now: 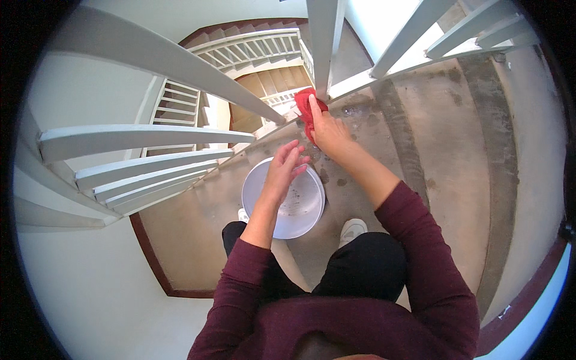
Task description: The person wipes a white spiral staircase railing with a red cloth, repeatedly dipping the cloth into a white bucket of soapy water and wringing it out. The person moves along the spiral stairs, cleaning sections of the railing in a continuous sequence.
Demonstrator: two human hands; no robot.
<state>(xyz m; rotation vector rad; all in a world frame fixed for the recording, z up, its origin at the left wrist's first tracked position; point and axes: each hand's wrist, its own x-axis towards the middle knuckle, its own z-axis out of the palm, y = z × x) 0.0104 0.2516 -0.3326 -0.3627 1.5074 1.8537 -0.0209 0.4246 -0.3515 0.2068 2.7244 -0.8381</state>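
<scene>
My right hand (329,128) presses a red cloth (306,104) against the foot of a thick white baluster post (322,49), index finger stretched along the cloth. Over the rim of a white basin (299,222) hovers my left hand (283,168), fingers apart and holding nothing. The basin stands on the floor between my feet, with dark specks in its bottom. Its far left part is partly hidden by my left hand and forearm. Wet spots (353,110) mark the concrete floor beside the post.
White railing bars (148,135) run along the left and continue at the upper right (405,40). Beyond them the stairwell drops to lower flights (265,81). Steps with dark edge strips (405,135) lie to my right. My white shoe (353,230) is beside the basin.
</scene>
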